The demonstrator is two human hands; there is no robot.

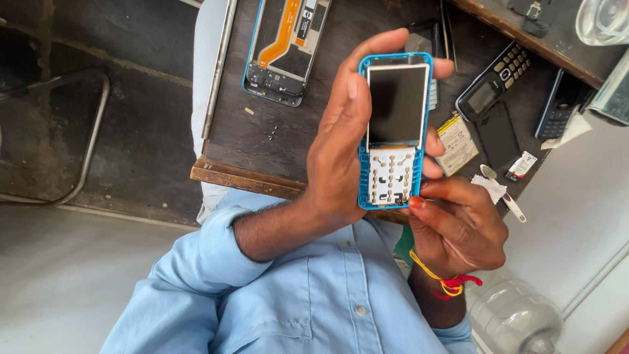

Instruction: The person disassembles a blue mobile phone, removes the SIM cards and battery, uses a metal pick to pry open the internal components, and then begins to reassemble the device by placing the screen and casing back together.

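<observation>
We see a phone frame (395,134) of glossy blue plastic, its dark screen shiny and its keypad sheet matt white. Our desk (255,141) is dark, rough, scuffed wood with a raw brown edge. The shirt (308,301) is smooth light-blue cloth; the bottle (514,314) is clear plastic.

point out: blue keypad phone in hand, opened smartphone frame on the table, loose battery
blue keypad phone (397,105), head view, on its dark screen.
opened smartphone frame (285,49), head view, on the orange flex strip.
loose battery (458,144), head view, on its label face.
</observation>
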